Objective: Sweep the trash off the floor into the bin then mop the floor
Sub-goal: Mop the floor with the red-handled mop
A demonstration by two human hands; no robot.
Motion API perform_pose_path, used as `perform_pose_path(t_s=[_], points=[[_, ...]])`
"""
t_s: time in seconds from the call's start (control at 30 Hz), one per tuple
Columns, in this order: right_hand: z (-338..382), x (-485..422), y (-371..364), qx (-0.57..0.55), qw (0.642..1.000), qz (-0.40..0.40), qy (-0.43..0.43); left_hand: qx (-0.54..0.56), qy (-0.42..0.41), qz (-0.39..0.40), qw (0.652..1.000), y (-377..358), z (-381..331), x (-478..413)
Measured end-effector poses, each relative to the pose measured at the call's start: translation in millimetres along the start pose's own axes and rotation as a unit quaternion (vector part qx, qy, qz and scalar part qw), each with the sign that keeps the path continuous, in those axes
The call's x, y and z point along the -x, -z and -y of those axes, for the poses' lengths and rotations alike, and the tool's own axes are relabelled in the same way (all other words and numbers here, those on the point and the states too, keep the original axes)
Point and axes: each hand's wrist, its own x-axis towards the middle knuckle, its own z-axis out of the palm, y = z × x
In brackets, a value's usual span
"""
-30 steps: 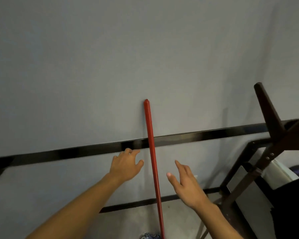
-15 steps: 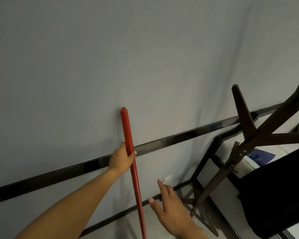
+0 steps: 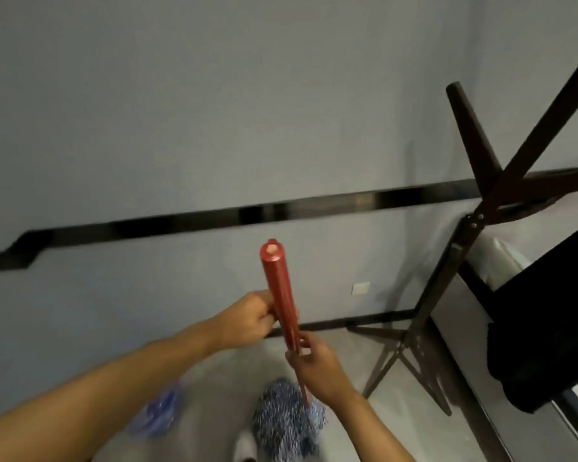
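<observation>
Both the left hand (image 3: 252,320) and, just below it, the right hand (image 3: 317,363) grip the red mop handle (image 3: 281,295); the mop head (image 3: 287,425) hangs beneath; mopping seemingly not yet begun; sweeping unverifiable.

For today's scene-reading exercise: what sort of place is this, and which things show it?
Probably a room in a home: a plain grey wall with a socket plate, a dark wooden coat stand, and a red-handled string mop held in both hands.

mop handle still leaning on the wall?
No: both the left hand and right hand grip the red mop handle, tilted clear of the wall.
</observation>
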Motion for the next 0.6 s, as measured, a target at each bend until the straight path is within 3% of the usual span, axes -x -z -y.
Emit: perform_pose_path(t_s=[0.07,0.13,0.23,0.5,0.6], points=[[-23.7,44.3,-13.1,-0.006,0.999,0.031,-0.001,0.095,0.111,0.038,0.989,-32.3,-6.1,41.2],[-42.5,77.6,-27.1,-0.029,0.999,0.043,-0.017,0.183,0.214,0.109,0.953,-62.3,-3.9,75.1],[-67.3,126.0,-46.3,-0.109,0.987,0.082,-0.085,0.253,0.352,0.115,0.894,-116.2,-13.2,122.3],[-189.6,214.8,-149.3,-0.184,0.945,0.135,-0.232,0.288,0.473,0.114,0.825,-246.8,-0.1,245.7],[-179.5,250.9,-165.9,-0.206,0.934,0.142,-0.256,0.342,0.502,0.093,0.789,-280.0,19.0,290.3]])
